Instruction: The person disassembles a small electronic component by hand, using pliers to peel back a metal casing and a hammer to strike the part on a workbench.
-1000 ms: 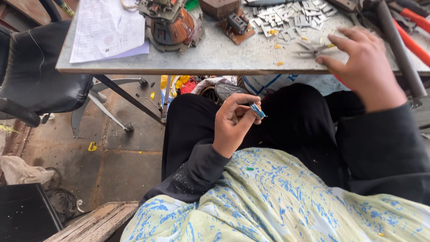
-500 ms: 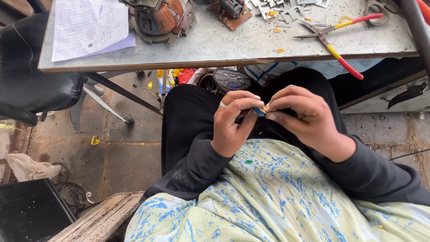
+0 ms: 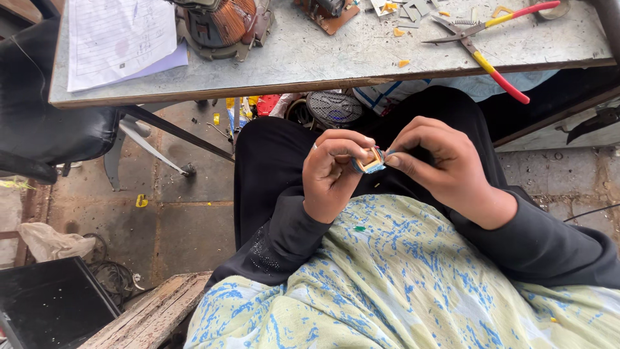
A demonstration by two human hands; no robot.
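Over my lap, both hands meet on a small square bobbin [image 3: 370,161] with a yellowish frame and a blue edge. My left hand [image 3: 332,174] pinches it between thumb and fingers. My right hand [image 3: 439,165] presses its fingertips against the bobbin's right side. What my right fingertips hold, if anything, is hidden. Both arms wear dark sleeves over a pale yellow garment with blue print.
A grey worktable [image 3: 310,58] spans the top, bearing a sheet of paper [image 3: 119,39], a copper-wound motor part [image 3: 223,26], red-and-yellow-handled pliers [image 3: 491,35] and scattered small metal pieces [image 3: 407,10]. A black chair [image 3: 39,123] stands left; a wooden plank [image 3: 148,310] lies lower left.
My right hand left the tabletop and came down to meet my left hand at the bobbin. The view tilted down, so the table sits higher in frame.
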